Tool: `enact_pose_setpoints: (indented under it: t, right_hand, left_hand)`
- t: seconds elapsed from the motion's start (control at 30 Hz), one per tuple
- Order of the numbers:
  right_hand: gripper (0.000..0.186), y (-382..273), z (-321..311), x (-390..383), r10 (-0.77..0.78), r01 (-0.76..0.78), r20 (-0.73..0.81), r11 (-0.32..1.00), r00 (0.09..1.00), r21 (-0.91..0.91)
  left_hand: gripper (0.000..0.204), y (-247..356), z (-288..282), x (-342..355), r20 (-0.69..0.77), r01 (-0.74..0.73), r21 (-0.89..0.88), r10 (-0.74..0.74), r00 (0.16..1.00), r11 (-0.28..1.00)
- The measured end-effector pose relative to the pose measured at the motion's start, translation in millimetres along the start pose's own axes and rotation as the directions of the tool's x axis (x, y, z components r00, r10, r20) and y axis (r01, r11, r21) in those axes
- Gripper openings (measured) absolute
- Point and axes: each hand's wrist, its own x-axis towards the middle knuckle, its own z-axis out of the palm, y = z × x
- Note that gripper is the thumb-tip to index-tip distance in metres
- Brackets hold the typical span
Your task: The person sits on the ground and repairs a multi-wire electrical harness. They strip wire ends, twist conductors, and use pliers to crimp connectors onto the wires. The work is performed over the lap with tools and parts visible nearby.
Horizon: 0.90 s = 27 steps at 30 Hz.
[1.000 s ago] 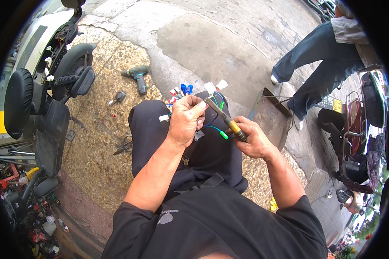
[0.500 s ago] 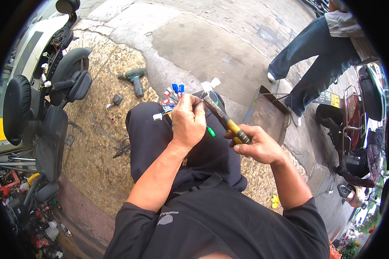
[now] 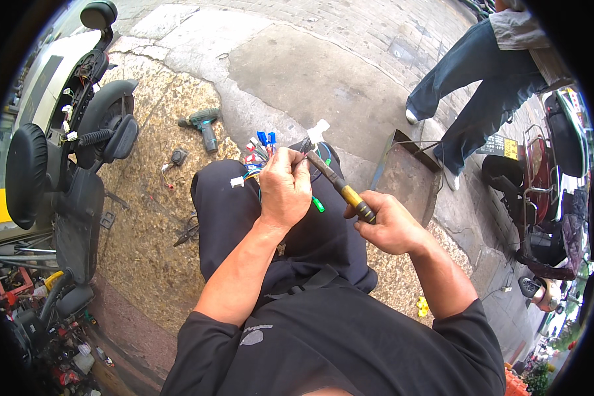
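Observation:
Over my lap, my left hand (image 3: pixel 285 188) is closed in a pinch on a thin wire of a wiring harness; the exact spot is partly hidden by the fingers. The harness's blue connectors (image 3: pixel 266 138) poke out beyond that hand, and a white connector (image 3: pixel 237 182) hangs at its left. A larger white connector (image 3: pixel 318 131) lies past the plier tips, and a green connector (image 3: pixel 319 204) dangles between my knees. My right hand (image 3: pixel 393 224) grips pliers (image 3: pixel 350 193) with yellow and black handles. Their jaws reach the wire beside my left fingertips.
A cordless drill (image 3: pixel 206 128) and a small dark part with wires (image 3: pixel 177 158) lie on the stone ground. To the left stands a partly stripped scooter (image 3: pixel 79 211). A metal dustpan (image 3: pixel 406 175) sits front right, near a standing person's legs (image 3: pixel 472 89). Another scooter (image 3: pixel 541 185) is at right.
The plier handles have come closer together in my right hand, and the pliers have shifted slightly. My left hand keeps its pinch in nearly the same place.

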Motion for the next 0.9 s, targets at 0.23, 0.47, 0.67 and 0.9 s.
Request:
enact_pose_setpoints:
  t: [0.23, 0.47, 0.67, 0.9]
  right_hand:
    - [0.025, -1, 1, 2, -0.021, 0.02, -0.018, 0.999, 1.0, -0.049]
    - [0.023, 5, -2, 4, 0.067, -0.073, 0.047, 0.984, 0.997, 0.163]
    - [0.028, 17, 3, 8, 0.045, -0.062, 0.069, 0.96, 0.997, 0.272]
    - [0.032, 22, 11, 9, -0.059, 0.058, 0.005, 0.985, 0.998, 0.164]
  left_hand:
    - [0.007, -3, 1, 1, 0.01, 0.03, -0.045, -0.03, 1.0, 0.999]
    - [0.006, 7, -12, 3, 0.178, 0.325, -0.235, -0.288, 0.941, 0.916]
    - [0.007, 8, -9, 3, 0.144, 0.338, -0.25, -0.31, 0.94, 0.907]
    - [0.006, 5, -6, 2, 0.11, 0.319, -0.265, -0.3, 0.948, 0.91]
